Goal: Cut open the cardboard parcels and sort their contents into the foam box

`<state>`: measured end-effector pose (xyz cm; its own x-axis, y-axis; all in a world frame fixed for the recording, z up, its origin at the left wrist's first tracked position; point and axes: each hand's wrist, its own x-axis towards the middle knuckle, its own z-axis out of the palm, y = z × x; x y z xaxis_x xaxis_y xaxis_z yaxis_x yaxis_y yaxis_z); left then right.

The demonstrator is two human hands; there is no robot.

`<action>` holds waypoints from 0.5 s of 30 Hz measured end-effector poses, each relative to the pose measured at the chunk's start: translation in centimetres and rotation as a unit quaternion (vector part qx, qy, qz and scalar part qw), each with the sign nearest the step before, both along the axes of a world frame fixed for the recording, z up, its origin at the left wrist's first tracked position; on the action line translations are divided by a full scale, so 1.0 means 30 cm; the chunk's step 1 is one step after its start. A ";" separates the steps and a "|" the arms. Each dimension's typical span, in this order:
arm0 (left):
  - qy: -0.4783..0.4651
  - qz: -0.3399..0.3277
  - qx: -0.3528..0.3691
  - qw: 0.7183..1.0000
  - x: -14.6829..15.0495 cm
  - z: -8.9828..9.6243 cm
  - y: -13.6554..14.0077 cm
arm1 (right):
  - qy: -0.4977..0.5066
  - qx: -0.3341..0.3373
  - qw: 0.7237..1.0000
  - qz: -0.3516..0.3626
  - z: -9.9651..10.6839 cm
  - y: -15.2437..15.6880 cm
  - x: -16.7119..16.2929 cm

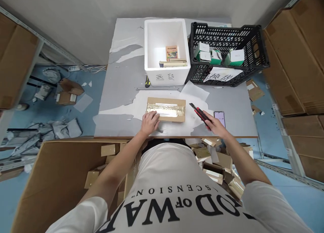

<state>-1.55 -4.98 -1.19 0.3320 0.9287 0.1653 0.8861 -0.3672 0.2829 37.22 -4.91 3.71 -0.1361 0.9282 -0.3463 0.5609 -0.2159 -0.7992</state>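
Observation:
A small taped cardboard box (178, 119) lies flat on the table in front of me, with a white label strip under clear tape along its top. My left hand (150, 123) is on its near left corner, fingers curled over the edge, the thumb low at the front side. In my right hand (214, 123) is a red and black box cutter (199, 114), gripped by its handle. Its dark blade end points up and left, a short gap from the box's right end. Just right of that hand lies a phone (219, 117) with a lit screen.
At the back stand a white foam bin (167, 77) holding books and a black plastic crate (227, 81) holding green-white boxes. A yellow-black cutter (147, 81) lies by the bin. Below the table edge are a large carton (58, 179) and many small boxes (212, 158).

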 end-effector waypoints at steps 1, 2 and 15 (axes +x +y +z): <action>0.003 -0.008 -0.007 1.000 -0.004 0.008 0.009 | 0.058 -0.024 0.997 -0.033 -0.034 -0.019 -0.021; 0.006 -0.017 -0.013 1.000 -0.008 0.015 0.019 | 0.110 -0.038 0.991 -0.062 -0.064 -0.034 -0.044; -0.003 -0.031 -0.015 0.999 0.001 -0.002 0.070 | 0.299 -0.087 0.938 -0.153 -0.135 -0.097 -0.162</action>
<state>-1.54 -2.87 -1.25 0.3876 0.9113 0.1388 0.8606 -0.4117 0.2997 32.35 -7.81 -0.34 -0.0914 0.8921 -0.4425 -0.0865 -0.4498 -0.8889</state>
